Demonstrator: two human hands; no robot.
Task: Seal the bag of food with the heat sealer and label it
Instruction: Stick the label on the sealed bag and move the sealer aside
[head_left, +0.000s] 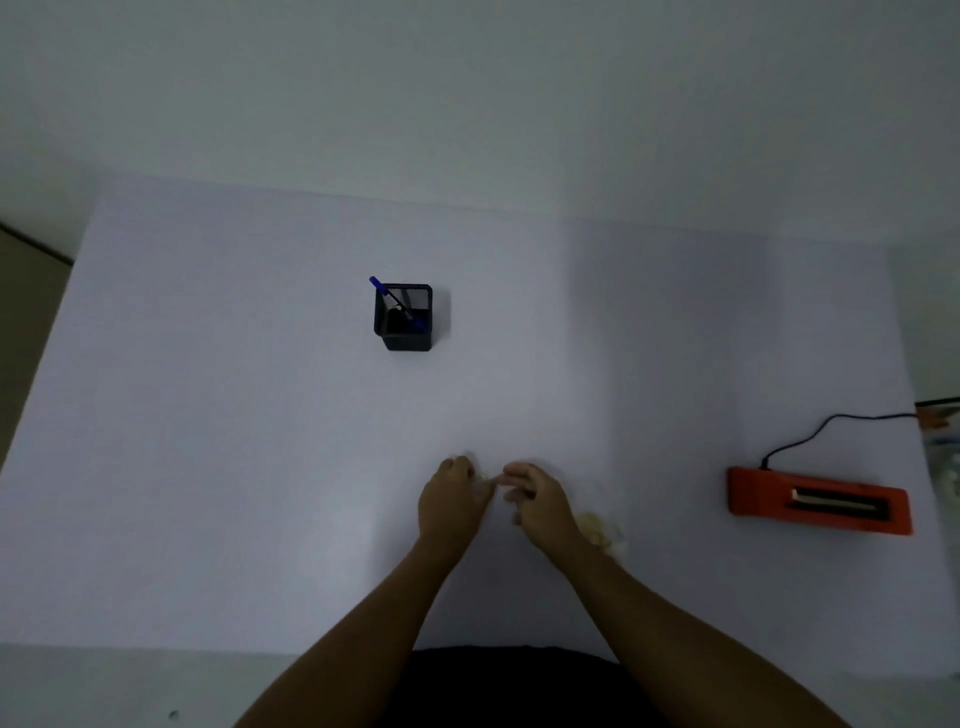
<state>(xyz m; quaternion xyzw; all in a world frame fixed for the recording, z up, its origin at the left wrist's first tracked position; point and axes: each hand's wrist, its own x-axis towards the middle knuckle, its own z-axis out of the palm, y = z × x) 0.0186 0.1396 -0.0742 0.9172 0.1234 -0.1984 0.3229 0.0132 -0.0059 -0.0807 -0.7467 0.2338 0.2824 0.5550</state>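
A clear plastic bag of pale yellow food (600, 527) lies on the white table (260, 467), near the front middle. Much of it is hidden under my right hand and wrist. My left hand (452, 501) and my right hand (535, 499) are side by side and pinch the bag's upper edge between their fingertips. The orange heat sealer (818, 501) lies flat at the right, well apart from my hands, with a black cable (831, 423) running off to the right edge. A blue pen (397, 304) stands tilted in a black mesh pen holder (404, 318) at the table's middle.
The wall rises behind the table's far edge. At the far right edge, blurred clear packets (946, 457) lie beside the cable's end. The scene is dim.
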